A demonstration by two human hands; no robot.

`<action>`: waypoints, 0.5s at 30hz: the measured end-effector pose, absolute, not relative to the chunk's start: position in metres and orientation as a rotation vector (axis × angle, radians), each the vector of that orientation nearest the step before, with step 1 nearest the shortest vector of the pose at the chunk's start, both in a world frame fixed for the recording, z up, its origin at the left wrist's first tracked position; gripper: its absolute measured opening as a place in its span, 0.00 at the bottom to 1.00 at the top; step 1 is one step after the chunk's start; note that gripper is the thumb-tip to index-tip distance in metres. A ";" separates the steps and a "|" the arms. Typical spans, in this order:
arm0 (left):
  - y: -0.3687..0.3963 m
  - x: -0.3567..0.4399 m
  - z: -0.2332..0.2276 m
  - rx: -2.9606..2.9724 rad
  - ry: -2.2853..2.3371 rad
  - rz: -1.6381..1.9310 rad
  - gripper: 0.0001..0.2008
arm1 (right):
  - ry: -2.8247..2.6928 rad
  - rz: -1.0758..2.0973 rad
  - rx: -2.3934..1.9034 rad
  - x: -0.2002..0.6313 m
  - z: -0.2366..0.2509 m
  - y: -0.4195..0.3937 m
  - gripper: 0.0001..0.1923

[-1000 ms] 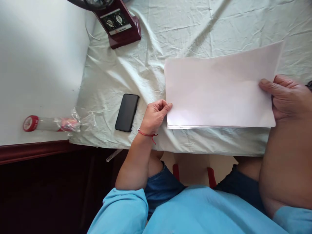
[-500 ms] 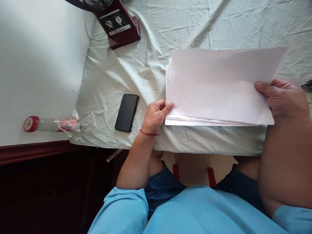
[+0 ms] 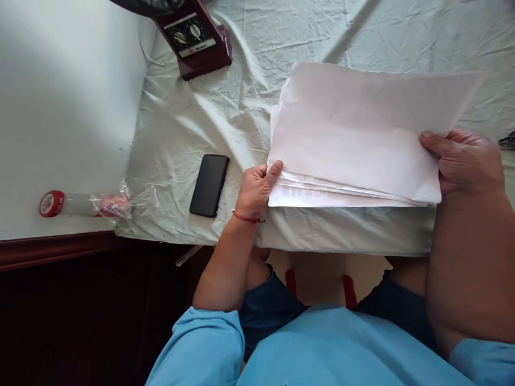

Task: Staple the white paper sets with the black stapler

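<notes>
Head view looks down on a stack of white paper sheets (image 3: 362, 139) held between both hands over the tabletop (image 3: 225, 107), which is draped in a pale, creased cloth. The stack's long axis runs left to right across the person's front, so each hand takes one short end. The left hand (image 3: 257, 187) pinches the near left corner, thumb on top and fingers curled beneath; its grip is clenched on the lower sheets, whose near edges fan out and show faint printed lines. The right hand (image 3: 462, 161) clamps the right end, thumb lying across the top sheet, grip grasping the whole bundle there. The sheets splay at the left end and lie closer together at the right, so the right hand looks like the anchor and the left the freer one. The stack's near edge hangs just above the tabletop's front edge.

A black phone (image 3: 209, 185) lies face up just left of the left hand, apart from the paper. Farther left, a red-capped tube in crinkled plastic wrap (image 3: 80, 203) rests on a bare white surface. At the far left corner stands a dark red fan base with two dials (image 3: 193, 37).
</notes>
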State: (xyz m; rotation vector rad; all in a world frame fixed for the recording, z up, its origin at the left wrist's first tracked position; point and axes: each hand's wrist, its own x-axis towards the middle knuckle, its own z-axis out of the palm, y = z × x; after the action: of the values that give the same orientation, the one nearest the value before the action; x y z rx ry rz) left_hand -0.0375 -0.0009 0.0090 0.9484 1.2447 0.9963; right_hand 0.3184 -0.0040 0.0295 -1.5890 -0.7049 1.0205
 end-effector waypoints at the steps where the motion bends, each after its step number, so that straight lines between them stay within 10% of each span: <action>1: -0.001 -0.038 0.009 0.954 1.227 1.001 0.30 | -0.699 1.019 -1.594 0.319 0.030 -0.004 0.09; 15: 0.000 -0.038 0.009 0.928 1.130 0.951 0.25 | -0.675 0.976 -1.587 0.318 0.030 -0.003 0.10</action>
State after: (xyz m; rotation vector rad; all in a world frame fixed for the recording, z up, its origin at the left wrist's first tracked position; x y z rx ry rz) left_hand -0.0381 0.0002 0.0090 0.9277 1.1302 0.9513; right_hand 0.3182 -0.0025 0.0301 -1.5872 -0.6750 0.9761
